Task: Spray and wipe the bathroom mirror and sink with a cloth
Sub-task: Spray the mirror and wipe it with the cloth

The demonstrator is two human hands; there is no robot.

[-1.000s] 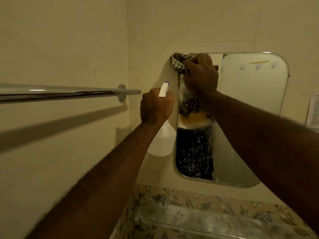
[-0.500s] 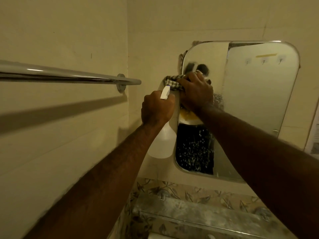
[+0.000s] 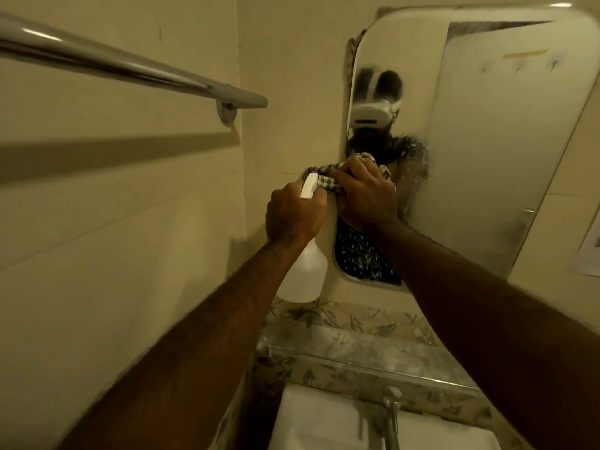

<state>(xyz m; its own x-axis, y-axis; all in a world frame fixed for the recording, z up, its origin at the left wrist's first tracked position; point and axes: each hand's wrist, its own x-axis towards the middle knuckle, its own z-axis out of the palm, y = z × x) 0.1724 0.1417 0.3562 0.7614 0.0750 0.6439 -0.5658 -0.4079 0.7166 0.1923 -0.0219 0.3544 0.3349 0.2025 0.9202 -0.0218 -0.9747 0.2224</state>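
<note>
The right hand point(image 3: 365, 196) presses a bunched checked cloth point(image 3: 324, 181) against the rounded wall mirror's point(image 3: 487, 141) left edge. The left hand point(image 3: 293, 217) has its fingers wrapped around a white plastic spray bottle point(image 3: 305, 274).

No text can be read; the paper point(image 3: 591, 251) beside the mirror point(image 3: 487, 141) is too blurred.

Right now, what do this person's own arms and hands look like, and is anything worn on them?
Both forearms are bare from the bottom of the picture up to the wrists, with no sleeve in view and some fine hair on the left one. The left hand and the right hand wear no glove, ring, watch or bracelet that I can see.
</note>
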